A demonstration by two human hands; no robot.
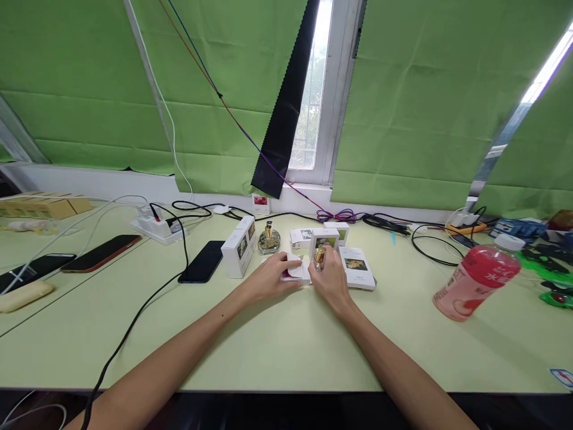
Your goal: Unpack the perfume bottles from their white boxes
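My left hand (272, 276) is closed around the left side of a small white box (296, 274), which lies on the table with its flap end facing right. In my right hand (330, 279) is a small glass perfume bottle with a gold top (319, 256), held close to the box's right end; my fingers hide part of the glass. Another perfume bottle (269, 240), round with a gold neck, stands behind my left hand. White boxes with flower pictures surround my hands: a tall one (239, 248) at left, a flat one (357, 269) at right, and several behind.
A dark phone (202, 261) lies left of the boxes, beside a black cable (147, 307). Farther left are a white power strip (157, 229) and a red-edged phone (102, 253). A pink drink bottle (477, 279) stands at right. Coiled cables (387, 224) run along the wall.
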